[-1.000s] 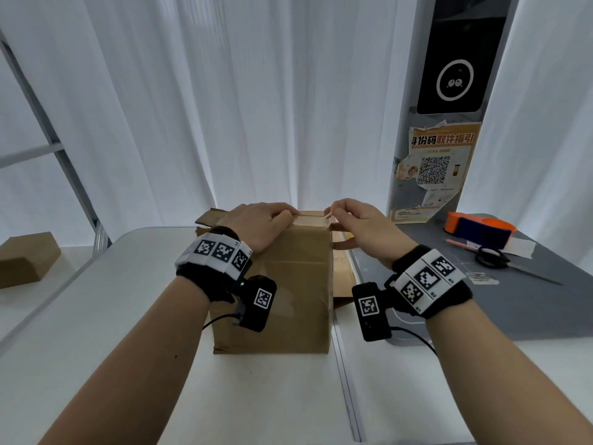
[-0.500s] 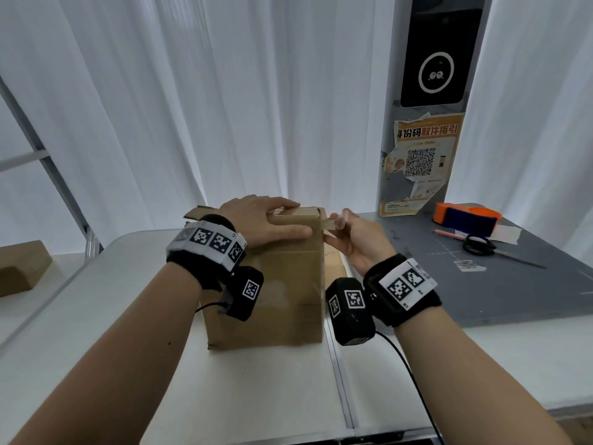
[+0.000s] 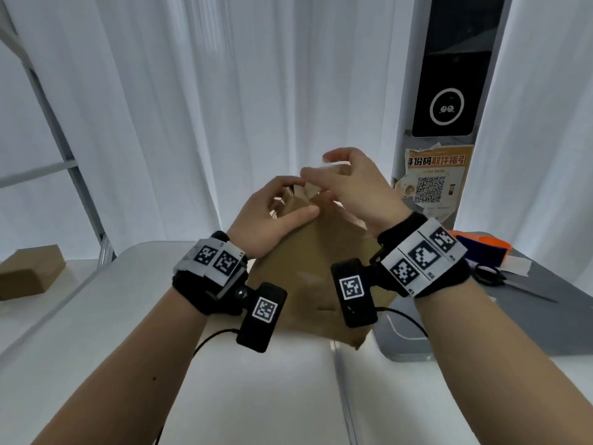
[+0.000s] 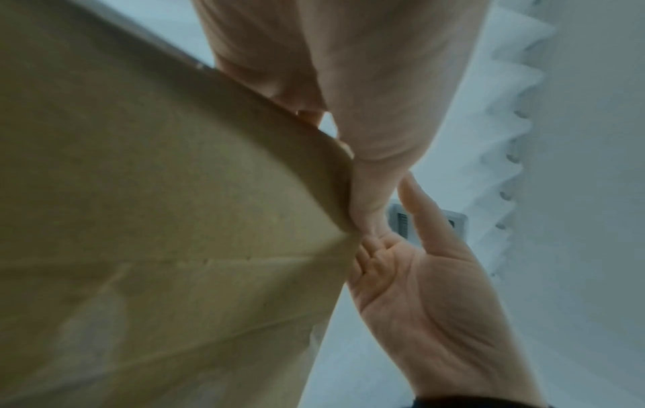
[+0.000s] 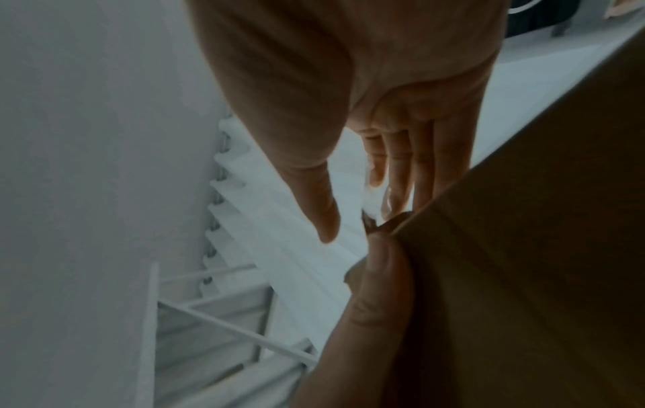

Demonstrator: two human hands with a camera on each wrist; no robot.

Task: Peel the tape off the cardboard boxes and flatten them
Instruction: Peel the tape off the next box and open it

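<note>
- Cardboard box (image 3: 308,271) stands tilted on one lower corner on the white table (image 3: 106,316), its top corner raised between both hands; it looks light and hollow, stiff along the creases but easy to dent on the panels.
- Clear tape (image 3: 324,168) is thin and glossy, likely to tear or cling to skin; best taken at its lifted free end near the top corner.
- Left hand (image 3: 272,213) clamps the box's top corner, thumb on the near face, fingers curled over the edge.
- Right hand (image 3: 349,184) appears to pinch the tape strip just above that corner, though blur leaves the pinch uncertain.
- Scissors (image 3: 491,277) lie on the grey mat to the right, and a second cardboard box (image 3: 30,271) sits well apart at the left.
</note>
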